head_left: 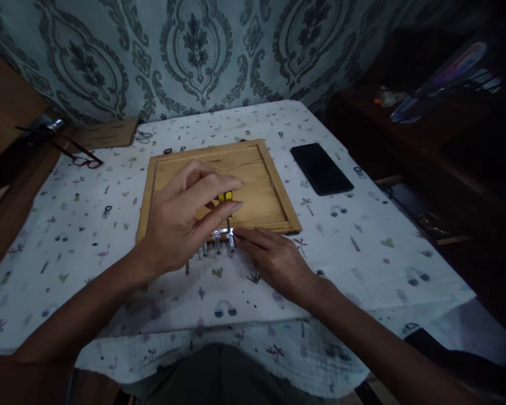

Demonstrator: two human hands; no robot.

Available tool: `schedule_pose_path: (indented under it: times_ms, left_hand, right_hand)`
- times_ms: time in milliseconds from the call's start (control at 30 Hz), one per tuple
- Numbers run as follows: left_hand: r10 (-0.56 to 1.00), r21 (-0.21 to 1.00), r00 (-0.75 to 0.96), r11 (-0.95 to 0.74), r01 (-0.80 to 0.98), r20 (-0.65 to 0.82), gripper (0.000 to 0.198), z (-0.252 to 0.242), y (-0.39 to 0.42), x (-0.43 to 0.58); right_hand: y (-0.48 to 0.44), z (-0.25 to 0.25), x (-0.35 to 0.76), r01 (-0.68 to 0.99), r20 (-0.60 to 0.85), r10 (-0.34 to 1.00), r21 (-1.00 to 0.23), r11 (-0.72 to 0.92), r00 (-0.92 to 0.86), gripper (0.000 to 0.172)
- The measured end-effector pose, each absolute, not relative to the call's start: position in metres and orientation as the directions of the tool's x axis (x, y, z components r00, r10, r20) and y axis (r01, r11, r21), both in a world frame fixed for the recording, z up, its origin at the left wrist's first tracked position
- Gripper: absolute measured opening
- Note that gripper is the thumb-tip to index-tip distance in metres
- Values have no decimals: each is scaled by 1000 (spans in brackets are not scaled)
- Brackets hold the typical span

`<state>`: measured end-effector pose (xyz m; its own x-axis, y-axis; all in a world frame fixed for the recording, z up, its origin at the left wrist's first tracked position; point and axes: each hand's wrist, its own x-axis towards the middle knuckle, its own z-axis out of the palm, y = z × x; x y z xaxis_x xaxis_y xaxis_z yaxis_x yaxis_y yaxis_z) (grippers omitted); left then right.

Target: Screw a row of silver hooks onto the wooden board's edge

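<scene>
Brown rectangular framed wooden board (pixel 255 183) under left hand (pixel 188 211). Right hand (pixel 280 261) lower right, fingertips at silver metal hook rack (pixel 217 236) below left grip; pinching, can't tell. Yellow-and-black screwdriver (pixel 225 197) gripped in left fingers, shaft down.

black phone (pixel 321 169): right side | eyeglasses (pixel 87 161): left edge | brown panel (pixel 106 134): far-left corner

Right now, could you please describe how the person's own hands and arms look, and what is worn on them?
The left hand and right hand wear no gloves. The left forearm and right forearm show no sleeve, watch or bracelet. Rings on the partly hidden fingers cannot be ruled out.
</scene>
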<state>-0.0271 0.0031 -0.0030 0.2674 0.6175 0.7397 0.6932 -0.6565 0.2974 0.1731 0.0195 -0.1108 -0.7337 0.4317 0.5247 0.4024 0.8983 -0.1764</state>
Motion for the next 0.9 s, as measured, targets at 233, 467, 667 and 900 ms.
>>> schedule_pose_path:
  times_ms: [233, 467, 667, 900]
  left_hand:
    - [699, 354, 346, -650, 672, 626, 29, 5, 0, -28]
    - [640, 268, 318, -647, 714, 699, 16, 1, 5, -26]
    - [726, 391, 319, -625, 675, 610, 27, 5, 4, -25]
    - [703, 311, 322, -613, 726, 634, 18, 0, 5, -26]
  right_hand:
    - [20, -110, 172, 401, 542, 420, -161, 902, -728, 40]
    - [21, -110, 173, 394, 528, 432, -190, 899, -732, 42]
    - [21, -110, 173, 384, 532, 428, -199, 902, -731, 40]
    - [21, -109, 172, 372, 548, 423, -209, 905, -722, 42]
